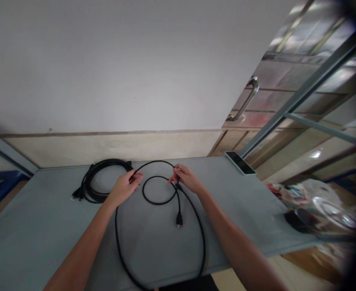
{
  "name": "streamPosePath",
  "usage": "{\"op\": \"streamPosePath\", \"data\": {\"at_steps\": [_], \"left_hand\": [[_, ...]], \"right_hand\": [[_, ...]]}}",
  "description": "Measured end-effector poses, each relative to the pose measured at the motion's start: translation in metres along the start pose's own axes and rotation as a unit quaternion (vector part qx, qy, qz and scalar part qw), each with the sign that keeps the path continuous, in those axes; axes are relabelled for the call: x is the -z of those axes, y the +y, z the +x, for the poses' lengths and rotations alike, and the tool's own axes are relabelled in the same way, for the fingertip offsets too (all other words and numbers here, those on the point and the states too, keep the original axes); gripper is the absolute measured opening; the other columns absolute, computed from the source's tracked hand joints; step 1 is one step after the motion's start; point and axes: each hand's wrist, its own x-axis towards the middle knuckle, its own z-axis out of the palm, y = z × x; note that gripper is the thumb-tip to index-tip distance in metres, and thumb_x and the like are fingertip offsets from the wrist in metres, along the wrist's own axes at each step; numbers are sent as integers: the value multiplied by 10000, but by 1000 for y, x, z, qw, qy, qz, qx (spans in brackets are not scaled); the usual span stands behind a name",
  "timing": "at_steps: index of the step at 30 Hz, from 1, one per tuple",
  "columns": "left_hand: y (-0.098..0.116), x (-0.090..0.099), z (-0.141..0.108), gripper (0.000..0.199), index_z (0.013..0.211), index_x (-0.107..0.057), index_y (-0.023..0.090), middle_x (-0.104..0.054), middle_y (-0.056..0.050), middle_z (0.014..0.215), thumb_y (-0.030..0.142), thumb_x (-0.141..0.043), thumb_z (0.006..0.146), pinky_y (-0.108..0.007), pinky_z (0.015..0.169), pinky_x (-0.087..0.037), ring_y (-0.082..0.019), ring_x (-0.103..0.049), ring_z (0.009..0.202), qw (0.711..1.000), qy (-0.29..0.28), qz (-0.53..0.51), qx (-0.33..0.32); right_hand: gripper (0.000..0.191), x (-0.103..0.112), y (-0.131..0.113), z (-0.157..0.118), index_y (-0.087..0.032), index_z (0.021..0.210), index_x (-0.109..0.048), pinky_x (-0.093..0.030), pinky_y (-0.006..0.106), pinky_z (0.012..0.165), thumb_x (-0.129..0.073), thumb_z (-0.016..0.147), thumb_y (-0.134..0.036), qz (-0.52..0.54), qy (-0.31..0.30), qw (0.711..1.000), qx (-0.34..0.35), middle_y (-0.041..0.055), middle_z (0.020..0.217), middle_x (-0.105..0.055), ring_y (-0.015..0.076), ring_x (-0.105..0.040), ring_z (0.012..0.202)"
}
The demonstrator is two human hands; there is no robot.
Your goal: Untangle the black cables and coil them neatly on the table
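Note:
A black cable [203,238] with a dark plug [179,219] runs between my two hands above the grey table. My left hand [127,186] grips it at the left, thumb and fingers closed round the strand. At the right, my right hand [184,178] pinches the cable where strands cross. A small loop hangs between the hands, and the plug dangles below the right one. One wide loop drops toward the table's front edge and partly out of view. Left of my left hand lies a coiled black cable [89,182] with its plug ends at the lower left.
The grey table [51,226] stands against a pale wall [111,72]. A dark-screened phone-like device [241,162] lies at its back right corner. Blurred plastic bags [320,192] and a dark round object [299,220] are at the right edge. Metal frame bars [305,87] rise on the right.

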Motion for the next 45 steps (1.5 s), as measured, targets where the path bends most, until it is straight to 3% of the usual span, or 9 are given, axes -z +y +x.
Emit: {"op": "streamPosePath", "data": {"at_steps": [6,11,18,21,26,31,36,41,45], "left_hand": [[-3,-33,-2,264,885,-554,181,-656,-88,1016,392,-668,774,-293,639,-438,-134,-538,624,991,39,115,-52],[-10,-41,-1,244,700,-472,209,-563,-13,671,370,-611,820,-282,609,-360,-160,-515,620,982,18,170,-82],[-4,-31,-4,203,623,-432,215,-420,32,537,174,-479,817,-275,564,-261,-132,-411,509,968,81,232,-56],[-2,-27,-4,191,614,-447,206,-446,20,544,150,-489,792,-277,561,-245,-133,-418,518,966,87,241,-30],[-4,-29,-5,223,603,-482,196,-496,-7,560,211,-503,825,-285,561,-244,-146,-449,534,961,62,269,-3],[2,-28,-7,338,737,-558,192,-572,-23,610,451,-450,925,-276,574,-311,-165,-521,550,970,40,235,-50],[10,-9,-4,329,879,-606,214,-622,-19,665,421,-367,971,-261,598,-347,-174,-595,603,963,86,242,-84],[3,35,1,342,818,-632,198,-658,-53,700,408,-397,952,-270,586,-331,-191,-597,645,923,246,295,-35],[-3,56,3,342,784,-635,206,-674,-44,720,423,-415,931,-269,621,-354,-195,-598,676,918,274,288,-12]], "right_hand": [[330,-11,-5,-5,-214,792,-489,-531,347,740,-600,875,-513,43,-34,998,-18,-52,524,-511,184,-674,635],[269,-4,-9,-6,-227,817,-508,-538,334,622,-612,880,-467,92,-10,995,-25,-94,511,-377,121,-527,446],[278,20,-6,-1,-204,804,-569,-518,321,667,-667,833,-463,13,63,998,6,-95,496,-363,90,-451,436],[280,32,-3,-1,-194,819,-590,-461,273,551,-658,838,-465,-6,75,997,0,-103,490,-325,71,-353,412],[295,44,-2,-3,-174,844,-619,-221,200,396,-654,840,-468,-16,99,995,-4,-112,498,-235,54,-194,413],[331,45,-7,-5,-159,875,-649,-154,201,385,-671,816,-484,-48,107,993,-17,-111,510,-213,53,-165,420],[379,51,-11,-5,-152,849,-673,-174,205,381,-693,769,-523,-106,128,986,-17,-97,506,-261,51,-206,415],[386,88,-17,-9,-157,603,-611,-203,222,391,-781,653,-500,-240,268,933,14,-62,442,-374,61,-301,409],[353,118,-20,-18,-146,678,-659,-213,237,384,-802,620,-464,-203,368,906,52,-56,444,-412,75,-325,398]]}}
